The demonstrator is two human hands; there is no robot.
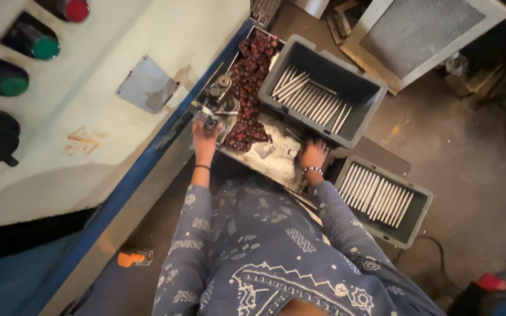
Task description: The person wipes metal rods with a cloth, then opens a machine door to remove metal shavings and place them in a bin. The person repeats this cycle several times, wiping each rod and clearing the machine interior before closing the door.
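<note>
Gripping clamp fixture [215, 108] in left-hand fingers [205, 130].

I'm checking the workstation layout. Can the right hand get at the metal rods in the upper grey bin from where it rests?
Probably yes. The right hand rests at the near wall of the upper grey bin, which is open-topped, and nothing covers the metal rods.
</note>
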